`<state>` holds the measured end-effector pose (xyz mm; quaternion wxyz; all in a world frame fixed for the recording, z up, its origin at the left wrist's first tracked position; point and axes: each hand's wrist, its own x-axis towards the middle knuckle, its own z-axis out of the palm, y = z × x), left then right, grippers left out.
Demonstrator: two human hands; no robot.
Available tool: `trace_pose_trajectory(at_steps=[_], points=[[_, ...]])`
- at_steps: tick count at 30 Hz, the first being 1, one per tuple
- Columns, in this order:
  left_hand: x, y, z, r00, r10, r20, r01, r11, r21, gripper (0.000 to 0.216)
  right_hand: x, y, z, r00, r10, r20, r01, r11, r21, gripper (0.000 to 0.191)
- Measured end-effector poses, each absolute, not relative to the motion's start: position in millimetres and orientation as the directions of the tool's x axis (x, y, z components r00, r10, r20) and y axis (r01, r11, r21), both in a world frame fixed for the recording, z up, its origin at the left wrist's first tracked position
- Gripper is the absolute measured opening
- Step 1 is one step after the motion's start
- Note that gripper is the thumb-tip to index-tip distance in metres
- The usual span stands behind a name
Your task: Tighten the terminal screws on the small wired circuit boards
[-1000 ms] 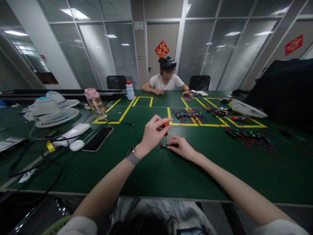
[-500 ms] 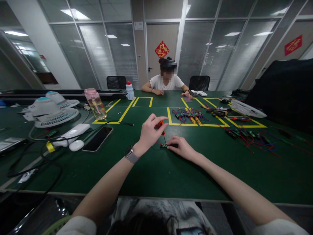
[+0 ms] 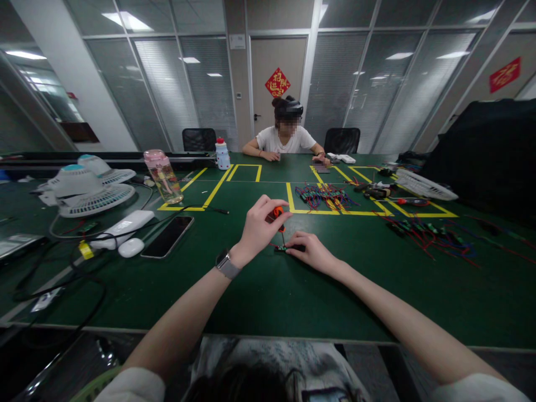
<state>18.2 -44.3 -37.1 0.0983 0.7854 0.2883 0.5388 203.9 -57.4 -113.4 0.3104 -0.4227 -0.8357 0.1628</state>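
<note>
My left hand (image 3: 262,223) is closed around the orange and black handle of a screwdriver (image 3: 278,212), held upright. Its thin shaft points down to a small green circuit board (image 3: 280,248) on the table, where the tip seems to touch. With thumb and fingers my right hand (image 3: 310,251) pinches the right end of that board, partly covering it. A dark part shows under the right fingers, too small to name. A short red wire runs from the board's left end.
Bundles of wired boards (image 3: 324,198) lie ahead, with more wired boards (image 3: 427,230) at right. A phone (image 3: 168,237), a white fan (image 3: 96,200), cables and a pink-lidded bottle (image 3: 163,176) are at left. Across the green table (image 3: 251,307) sits another person (image 3: 285,137).
Both hands hold nearly the same place. The left fingers have shifted slightly on the screwdriver's handle, and the handle looks a little turned.
</note>
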Motion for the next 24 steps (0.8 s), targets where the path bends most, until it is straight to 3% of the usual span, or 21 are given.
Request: trace_pose_trajectory(at_steps=[6, 14, 19, 24], points=[[16.3, -46.1, -32.0, 0.388, 0.526, 0.757, 0.295, -0.849, 0.438, 0.021, 203.8, -58.0, -112.7, -0.448, 0.804, 0.39, 0.596, 0.594, -0.54, 0.011], [18.2, -54.9, -29.9, 0.494, 0.555, 0.669, 0.149, -0.812, 0.564, 0.034, 203.5, -58.1, -111.9, -0.45, 0.804, 0.389, 0.607, 0.595, -0.527, 0.012], [19.8, -51.9, -31.8, 0.445, 0.556, 0.702, 0.26, -0.83, 0.493, 0.034, 202.7, -60.6, -109.2, -0.452, 0.802, 0.39, 0.627, 0.597, -0.5, 0.022], [19.6, -48.2, -33.6, 0.383, 0.574, 0.724, 0.264, -0.819, 0.509, 0.027, 202.6, -60.1, -108.4, -0.453, 0.804, 0.384, 0.631, 0.594, -0.499, 0.017]])
